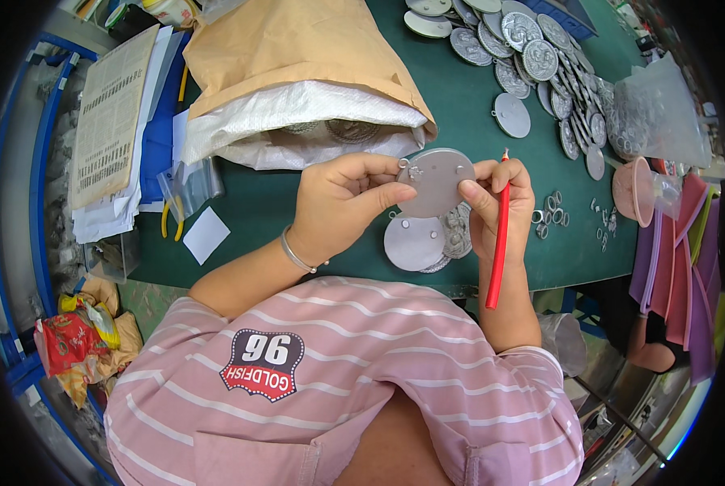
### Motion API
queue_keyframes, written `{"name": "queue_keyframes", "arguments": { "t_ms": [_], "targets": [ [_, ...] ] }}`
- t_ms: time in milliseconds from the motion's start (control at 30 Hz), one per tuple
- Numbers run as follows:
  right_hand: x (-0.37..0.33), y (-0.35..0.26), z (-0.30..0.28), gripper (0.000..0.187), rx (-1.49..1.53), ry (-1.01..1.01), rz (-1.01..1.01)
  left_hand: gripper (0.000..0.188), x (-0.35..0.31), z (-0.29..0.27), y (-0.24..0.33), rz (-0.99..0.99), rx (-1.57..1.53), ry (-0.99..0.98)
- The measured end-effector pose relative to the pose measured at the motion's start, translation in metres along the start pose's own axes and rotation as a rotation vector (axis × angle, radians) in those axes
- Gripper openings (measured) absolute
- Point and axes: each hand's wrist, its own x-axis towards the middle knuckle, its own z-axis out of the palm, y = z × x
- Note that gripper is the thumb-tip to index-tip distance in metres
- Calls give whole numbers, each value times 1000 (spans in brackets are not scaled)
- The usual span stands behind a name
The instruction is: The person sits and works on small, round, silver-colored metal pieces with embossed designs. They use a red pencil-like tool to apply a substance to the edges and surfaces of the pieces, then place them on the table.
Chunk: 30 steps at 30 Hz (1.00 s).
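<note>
Striped shirt (362,324) nearest, I pinch a smooth disc (437,186), left hand (340,194) opposite right hand (487,212), which clasps a red rod (498,251).

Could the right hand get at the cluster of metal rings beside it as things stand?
Probably yes: the metal rings lie just right of the right hand, nothing visibly between, though it is occupied with the red stick and grey disc.

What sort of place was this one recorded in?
Probably a small metal-goods workshop: a heap of silvery medallions and loose metal rings lie on a green worktable, and the left hand and right hand hold a similar disc.
</note>
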Motion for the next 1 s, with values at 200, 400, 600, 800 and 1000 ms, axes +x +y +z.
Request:
{"name": "queue_keyframes", "arguments": {
  "t_ms": [200, 400, 600, 800, 1000],
  "targets": [
    [0, 1, -1, 32, -79, -41, -23, 19, -1, 0, 1, 5, 2, 9],
    [-2, 1, -2, 34, -353, -138, -184, 19, 5, -7, 4, 396, 375, -86],
    [1, -1, 11, 29, -257, -106, -116, 23, 4, -6, 5, 576, 472, -57],
    [11, -16, 6, 14, -56, -14, 499, 24, 2, -9, 4, 664, 522, -120],
    [13, -3, -1, 22, -32, 41, 261, 30, 7, 2, 3, 323, 290, -79]
  ]
}}
